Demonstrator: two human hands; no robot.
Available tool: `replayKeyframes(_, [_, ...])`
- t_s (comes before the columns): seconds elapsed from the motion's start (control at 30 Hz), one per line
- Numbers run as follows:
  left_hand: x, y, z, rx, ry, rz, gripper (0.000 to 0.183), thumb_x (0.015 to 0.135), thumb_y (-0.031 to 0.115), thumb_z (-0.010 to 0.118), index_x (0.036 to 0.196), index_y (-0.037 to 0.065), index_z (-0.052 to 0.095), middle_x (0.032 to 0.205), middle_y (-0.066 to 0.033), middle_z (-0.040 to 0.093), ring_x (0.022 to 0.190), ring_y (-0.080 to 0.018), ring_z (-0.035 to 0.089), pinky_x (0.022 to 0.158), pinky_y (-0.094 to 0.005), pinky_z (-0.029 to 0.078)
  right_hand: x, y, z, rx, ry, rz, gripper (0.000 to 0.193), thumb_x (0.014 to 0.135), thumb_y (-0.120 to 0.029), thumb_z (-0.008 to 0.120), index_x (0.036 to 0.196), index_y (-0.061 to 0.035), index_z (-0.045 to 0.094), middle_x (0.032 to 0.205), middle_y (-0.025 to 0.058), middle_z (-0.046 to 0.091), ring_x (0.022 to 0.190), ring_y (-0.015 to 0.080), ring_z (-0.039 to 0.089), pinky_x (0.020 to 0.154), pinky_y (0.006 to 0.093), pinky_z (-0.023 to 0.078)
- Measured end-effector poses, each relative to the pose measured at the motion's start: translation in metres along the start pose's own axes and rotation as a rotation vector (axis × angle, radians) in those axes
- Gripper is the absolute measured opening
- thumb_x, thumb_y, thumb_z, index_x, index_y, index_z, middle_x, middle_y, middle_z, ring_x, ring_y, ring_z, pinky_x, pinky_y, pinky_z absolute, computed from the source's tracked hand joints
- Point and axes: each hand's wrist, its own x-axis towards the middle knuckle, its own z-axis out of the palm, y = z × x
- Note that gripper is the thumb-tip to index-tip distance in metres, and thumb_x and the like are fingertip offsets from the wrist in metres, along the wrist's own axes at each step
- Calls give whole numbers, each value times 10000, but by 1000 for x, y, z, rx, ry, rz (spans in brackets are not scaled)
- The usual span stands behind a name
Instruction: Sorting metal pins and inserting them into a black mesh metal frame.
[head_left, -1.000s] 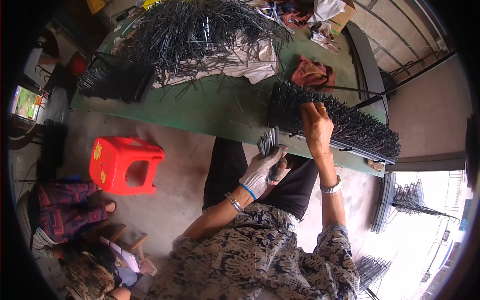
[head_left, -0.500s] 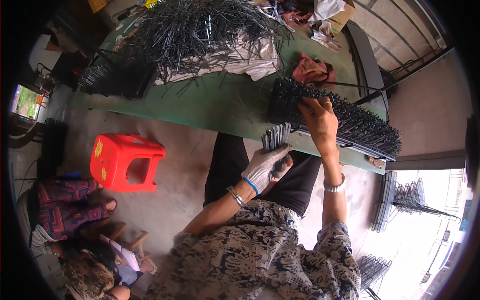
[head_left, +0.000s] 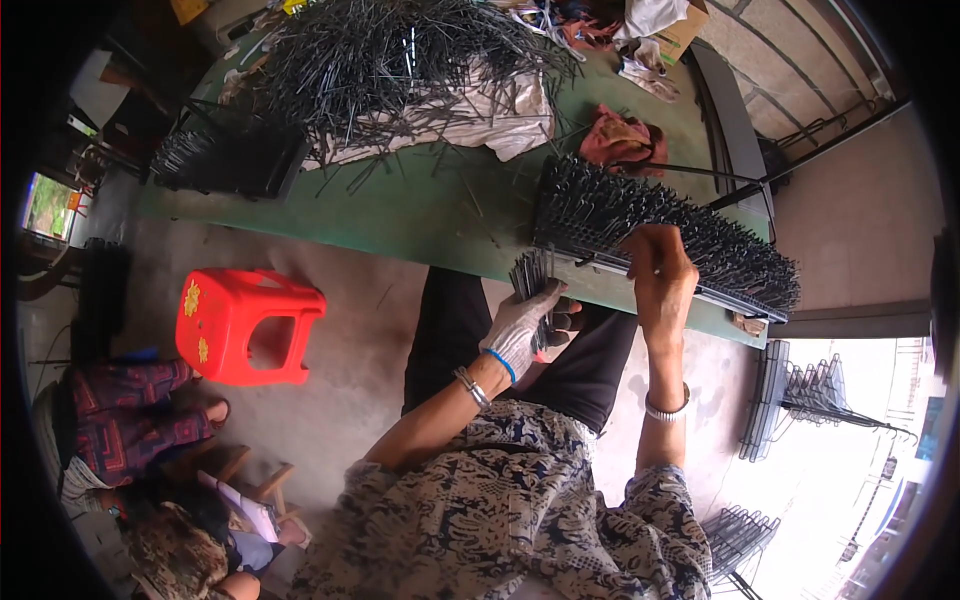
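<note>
My left hand, in a pale knit glove with dark fingertips, is closed around a bundle of thin black rods whose tips stick up past the fingers. It is held above my lap, just off the table's near edge. At the right, my bare right hand is bent in a pinch over the front side of a long black rack. Whatever those fingertips may hold is too small to make out. Many similar black rods stand densely packed in the rack, their tops uneven.
A heap of loose black rods lies on white cloth on the green table. A smaller black rack is at left, a reddish cloth behind. A red stool and a seated person are to the left.
My right hand has drawn back from the rack's left part toward its front edge, moving slightly right and nearer me. The left hand's bundle has shifted a little left and tilted.
</note>
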Motion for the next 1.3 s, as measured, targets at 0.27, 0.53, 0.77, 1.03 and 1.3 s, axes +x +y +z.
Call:
replayKeyframes(0.27, [2,-15,-7,-44,-115,-24,220,920,234,624,1050,58,645,714,-32,619,529,-102,579,389,-208,422,32,45,31,-284,216,-309,41,878,-52,595,918,-43,591,688,126,565,581,228,554,555,325,445])
replayKeyframes(0.53, [-11,-6,4,57,-100,-83,185,897,237,660,857,61,621,655,-17,603,480,-63,535,395,-188,392,36,45,38,-565,39,-290,36,844,-147,637,871,-124,634,871,89,555,719,323,597,577,424,476])
replayKeyframes(0.77, [-15,0,7,110,-111,-62,173,889,221,667,898,51,634,697,-43,646,490,-61,551,396,-174,395,9,30,12,-271,-96,-269,65,845,-105,635,887,-55,640,805,69,606,650,211,591,532,324,446])
replayKeyframes(1.03, [-9,-11,5,100,-128,-74,225,896,263,655,989,60,626,774,-48,660,626,-103,617,469,-218,476,-12,27,-9,239,-233,126,61,910,-64,549,930,-12,576,757,29,606,561,67,494,515,220,404])
replayKeyframes(1.3, [7,-22,-3,-15,-141,-66,273,922,259,616,1105,56,618,768,-56,640,632,-128,616,485,-260,524,21,45,30,-256,303,-278,77,875,-27,590,931,-36,536,748,144,598,634,273,583,593,345,466])
